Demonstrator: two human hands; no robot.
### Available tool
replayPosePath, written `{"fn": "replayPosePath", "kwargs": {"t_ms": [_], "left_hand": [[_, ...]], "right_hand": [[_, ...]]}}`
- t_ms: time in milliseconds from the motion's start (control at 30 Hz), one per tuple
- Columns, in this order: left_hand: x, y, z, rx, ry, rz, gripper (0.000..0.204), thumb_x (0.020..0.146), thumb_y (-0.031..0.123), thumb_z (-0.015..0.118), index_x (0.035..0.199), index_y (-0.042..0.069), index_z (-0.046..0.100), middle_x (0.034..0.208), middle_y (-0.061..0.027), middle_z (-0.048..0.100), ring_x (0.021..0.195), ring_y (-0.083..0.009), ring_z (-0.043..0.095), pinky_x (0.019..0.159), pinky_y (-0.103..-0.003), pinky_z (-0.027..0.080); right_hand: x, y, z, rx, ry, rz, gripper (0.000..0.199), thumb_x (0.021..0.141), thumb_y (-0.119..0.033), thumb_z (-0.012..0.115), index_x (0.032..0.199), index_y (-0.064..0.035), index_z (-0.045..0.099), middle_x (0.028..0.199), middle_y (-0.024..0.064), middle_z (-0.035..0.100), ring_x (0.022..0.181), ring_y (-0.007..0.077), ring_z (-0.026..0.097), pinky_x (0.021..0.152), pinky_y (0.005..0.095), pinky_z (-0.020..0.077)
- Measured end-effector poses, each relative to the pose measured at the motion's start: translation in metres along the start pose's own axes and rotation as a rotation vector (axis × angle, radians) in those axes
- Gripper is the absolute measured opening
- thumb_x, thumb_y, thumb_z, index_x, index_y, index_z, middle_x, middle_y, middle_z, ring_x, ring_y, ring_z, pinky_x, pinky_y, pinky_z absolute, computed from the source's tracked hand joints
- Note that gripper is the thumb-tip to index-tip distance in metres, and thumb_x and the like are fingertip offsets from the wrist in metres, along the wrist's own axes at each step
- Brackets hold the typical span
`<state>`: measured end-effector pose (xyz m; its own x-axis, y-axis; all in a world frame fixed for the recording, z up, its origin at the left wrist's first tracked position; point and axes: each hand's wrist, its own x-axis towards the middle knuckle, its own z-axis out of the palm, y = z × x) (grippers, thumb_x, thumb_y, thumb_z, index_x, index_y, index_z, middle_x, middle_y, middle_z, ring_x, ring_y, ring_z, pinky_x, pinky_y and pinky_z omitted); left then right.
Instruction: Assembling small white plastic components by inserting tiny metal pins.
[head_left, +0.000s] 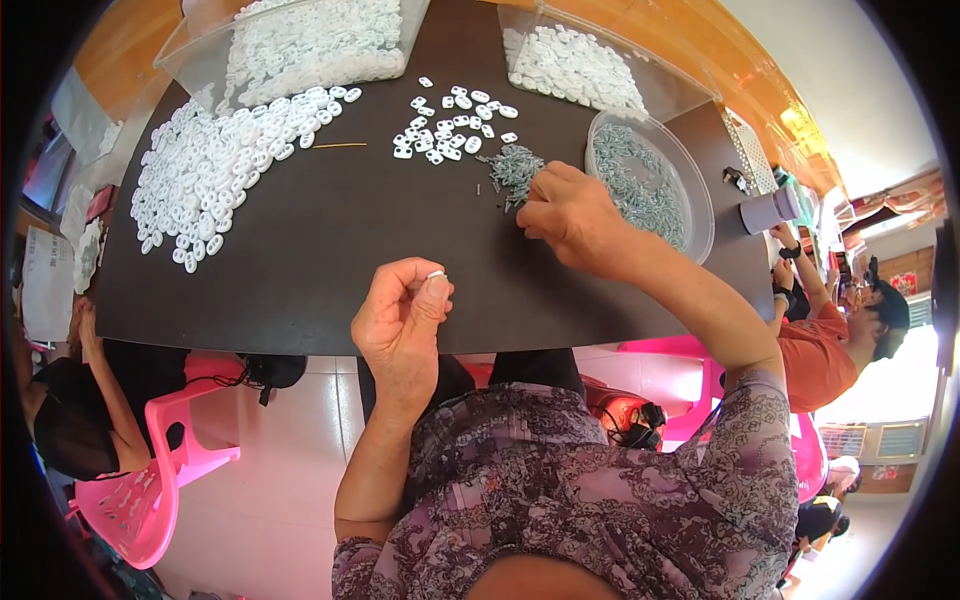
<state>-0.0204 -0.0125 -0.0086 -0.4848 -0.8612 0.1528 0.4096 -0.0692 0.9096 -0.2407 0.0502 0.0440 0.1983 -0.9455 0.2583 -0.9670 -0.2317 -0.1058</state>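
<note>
- The left hand (400, 320) is raised over the near edge of the table (330, 230), thumb and forefinger pinched on one small white piece (435, 274).
- The right hand (565, 215) rests on the table toward its right side, fingers curled together at a small heap of grey pins (515, 170); whether it grips any, I cannot tell.
- Just right of that hand stands a round clear bowl (690, 190) with more grey pins in it.
- Beyond the heap lies a small scatter of white pieces (450, 125); a large pile (225, 165) spreads toward the far left corner.
- Two clear bins (300, 40) of white pieces sit along the far edge.
- A pink chair (150, 480) stands on the floor at the left.
</note>
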Motion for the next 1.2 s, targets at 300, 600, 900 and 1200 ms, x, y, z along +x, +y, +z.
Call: {"fn": "replayPosePath", "kwargs": {"t_ms": [300,600,900,1200], "left_hand": [[0.0,0.002,0.0,-0.013,0.025,-0.004,0.011,0.087,0.008,0.061,0.091,-0.002,0.058,0.077,-0.0045,0.059,0.063,-0.0075,0.053,0.057,-0.02,0.045],[0.004,0.015,-0.002,-0.191,0.028,-0.152,0.01,0.086,0.005,0.061,0.091,-0.003,0.058,0.076,-0.0084,0.061,0.061,-0.0117,0.055,0.055,-0.022,0.046],[-0.005,0.017,-0.002,-0.188,0.0,-0.168,0.013,0.088,0.008,0.06,0.094,-0.002,0.059,0.078,-0.0065,0.061,0.062,-0.008,0.055,0.056,-0.02,0.046],[-0.005,0.014,-0.003,-0.172,-0.023,-0.187,0.012,0.088,0.009,0.06,0.094,-0.002,0.059,0.078,-0.0055,0.061,0.063,-0.0068,0.054,0.056,-0.019,0.046]], "right_hand": [[0.009,-0.004,0.001,-0.069,0.007,-0.09,0.012,0.068,0.0,0.063,0.073,-0.0041,0.052,0.072,0.0096,0.048,0.072,0.0281,0.049,0.063,0.0379,0.0416],[0.026,-0.059,-0.01,0.456,0.159,0.062,0.012,0.074,0.001,0.06,0.082,-0.0029,0.052,0.077,0.0112,0.054,0.075,0.0305,0.054,0.064,0.0379,0.0439],[0.03,-0.081,-0.004,0.788,0.122,0.305,0.011,0.077,0.001,0.062,0.086,0.0,0.056,0.079,0.0089,0.056,0.068,0.016,0.059,0.06,0.0282,0.047],[0.031,-0.078,-0.005,0.731,0.074,0.282,0.011,0.077,0.0,0.063,0.086,0.0008,0.056,0.078,0.0096,0.057,0.067,0.0162,0.059,0.06,0.0286,0.0487]]}}
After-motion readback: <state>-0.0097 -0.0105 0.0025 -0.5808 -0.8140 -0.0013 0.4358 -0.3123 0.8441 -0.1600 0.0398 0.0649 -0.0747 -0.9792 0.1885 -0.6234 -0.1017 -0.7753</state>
